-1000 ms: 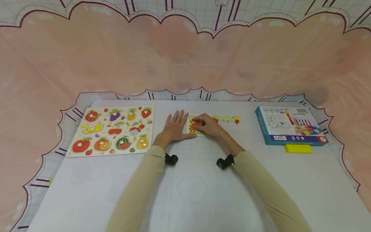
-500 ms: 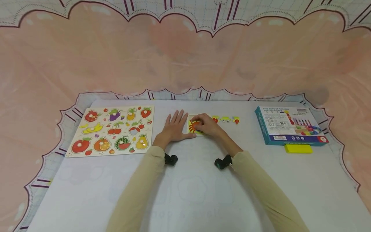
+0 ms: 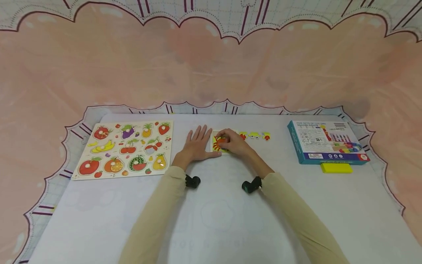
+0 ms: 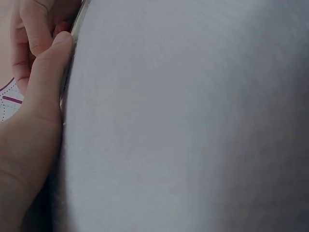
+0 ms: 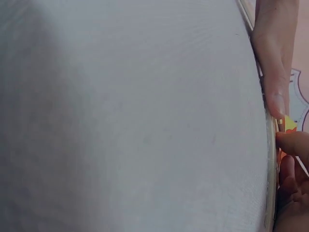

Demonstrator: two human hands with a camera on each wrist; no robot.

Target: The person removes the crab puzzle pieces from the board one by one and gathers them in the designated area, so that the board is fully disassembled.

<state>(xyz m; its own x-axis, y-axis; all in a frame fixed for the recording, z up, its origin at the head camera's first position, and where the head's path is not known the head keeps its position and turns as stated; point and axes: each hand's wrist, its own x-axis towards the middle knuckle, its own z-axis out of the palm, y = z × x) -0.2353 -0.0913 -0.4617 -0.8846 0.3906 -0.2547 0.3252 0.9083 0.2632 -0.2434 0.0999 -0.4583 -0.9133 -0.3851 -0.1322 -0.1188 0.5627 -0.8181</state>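
Note:
My left hand (image 3: pixel 196 146) lies palm down with fingers spread, its thumb at the near left edge of a small yellow puzzle board (image 3: pixel 216 145) with a red-orange picture. Above that board my right hand (image 3: pixel 236 143) pinches an orange puzzle piece (image 3: pixel 222 140) between thumb and fingers; the hand covers much of the board's right side. The right wrist view catches a sliver of yellow and orange (image 5: pixel 289 124) near the thumb. Several small red, yellow and green puzzle pieces (image 3: pixel 254 135) sit in a row to the right.
A large fruit puzzle board (image 3: pixel 113 170) lies on the left of the white table (image 3: pixel 214 220). On the right is a blue-and-white box (image 3: pixel 326 143), with a yellow block (image 3: pixel 336 168) at its near edge. A patterned orange cloth (image 3: pixel 158 73) hangs behind.
The right wrist has shifted slightly left while the fingers stay at the small board. My left hand keeps its place; the whole view has drifted a little.

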